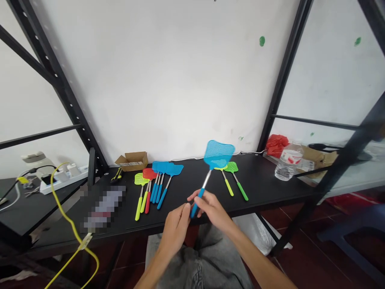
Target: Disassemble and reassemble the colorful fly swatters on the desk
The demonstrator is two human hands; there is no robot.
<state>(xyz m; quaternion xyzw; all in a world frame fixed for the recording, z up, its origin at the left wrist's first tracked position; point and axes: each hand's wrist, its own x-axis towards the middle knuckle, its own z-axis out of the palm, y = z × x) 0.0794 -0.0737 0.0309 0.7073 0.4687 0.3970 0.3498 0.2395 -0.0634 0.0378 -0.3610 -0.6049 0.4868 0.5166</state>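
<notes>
My right hand is closed round the blue handle of a blue fly swatter. The swatter is raised above the black shelf, tilted, its mesh head up and to the right. Beside the lower end of that handle, my left hand is closed with its fingers curled; what they grip, if anything, is hidden. On the shelf to the left lie several blue fly swatters, a red one and yellow-green ones. To the right lie a yellow-green swatter and a green swatter.
A small open cardboard box stands at the back of the black shelf. Left are a power strip and a yellow cable. Right, beyond an upright, stand a water bottle and a red plastic bag.
</notes>
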